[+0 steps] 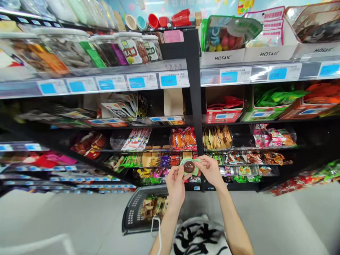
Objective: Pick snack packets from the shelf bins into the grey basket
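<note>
Between my two hands is a small green snack packet (189, 166) with a round brown ball showing through its front. My left hand (175, 180) pinches its left side, thumb towards me. The fingers of my right hand (209, 169) pinch its upper right edge. The packet is held up before the lower shelves. Below and left of my left forearm, a dark grey shopping basket (132, 212) on the floor holds several brown and gold wrapped packets (152, 207). A white cord or strap (156, 220) hangs beside my left forearm.
Shelves of snacks stand in front, divided by a black upright (193, 67). Clear jars (130, 47) line the upper left shelf, and MOSAIC boxes (223, 56) the upper right. Bins of small packets (183, 139) fill the lower shelves. A pale floor (92, 219) lies below.
</note>
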A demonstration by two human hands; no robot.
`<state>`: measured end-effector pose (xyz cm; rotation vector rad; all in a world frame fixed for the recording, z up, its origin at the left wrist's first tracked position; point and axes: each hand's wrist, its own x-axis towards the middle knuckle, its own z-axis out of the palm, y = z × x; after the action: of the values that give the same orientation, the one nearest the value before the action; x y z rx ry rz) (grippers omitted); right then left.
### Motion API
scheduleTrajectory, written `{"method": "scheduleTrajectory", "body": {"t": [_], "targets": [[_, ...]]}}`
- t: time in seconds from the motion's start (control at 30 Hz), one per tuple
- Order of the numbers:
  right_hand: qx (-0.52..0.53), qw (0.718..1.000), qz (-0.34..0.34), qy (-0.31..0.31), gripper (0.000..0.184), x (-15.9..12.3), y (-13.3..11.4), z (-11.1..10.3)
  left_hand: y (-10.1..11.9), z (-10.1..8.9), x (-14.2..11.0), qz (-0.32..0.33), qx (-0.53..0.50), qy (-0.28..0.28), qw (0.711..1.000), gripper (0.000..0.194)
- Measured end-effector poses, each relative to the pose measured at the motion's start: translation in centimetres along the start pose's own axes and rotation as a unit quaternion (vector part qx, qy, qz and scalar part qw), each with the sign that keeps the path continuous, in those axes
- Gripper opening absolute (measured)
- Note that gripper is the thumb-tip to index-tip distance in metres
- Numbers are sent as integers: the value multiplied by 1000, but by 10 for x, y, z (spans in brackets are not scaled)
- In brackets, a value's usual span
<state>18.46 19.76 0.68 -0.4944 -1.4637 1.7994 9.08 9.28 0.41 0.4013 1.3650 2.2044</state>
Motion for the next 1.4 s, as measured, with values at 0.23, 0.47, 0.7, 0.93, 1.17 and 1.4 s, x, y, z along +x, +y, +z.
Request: {"method": "scheduleTrajectory", "body": {"t": [0.23,0.47,0.7,0.93,1.17,1.4], "targets": [[18,996,64,-62,42,2,13,-19,-28,-4,-6,-1,-11,8,1000,35],[22,982,153,109,49,-73,119,-86,-127,-34,-40,-112,162,-133,972,31],[5,930,188,317,52,-153,199,-151,-166,-46,-78,-39,394,-363,843,38],[85,906,185,372,43,-46,192,-168,-151,-43,-94,-88,404,-639,649,26],[107,933,198,281,37,33,196,-147,-150,-60,-82,-80,483,-591,642,31],[-115,916,383,16,46,-84,265,-106,-173,-81,-68,-60,510,-537,670,25]]}}
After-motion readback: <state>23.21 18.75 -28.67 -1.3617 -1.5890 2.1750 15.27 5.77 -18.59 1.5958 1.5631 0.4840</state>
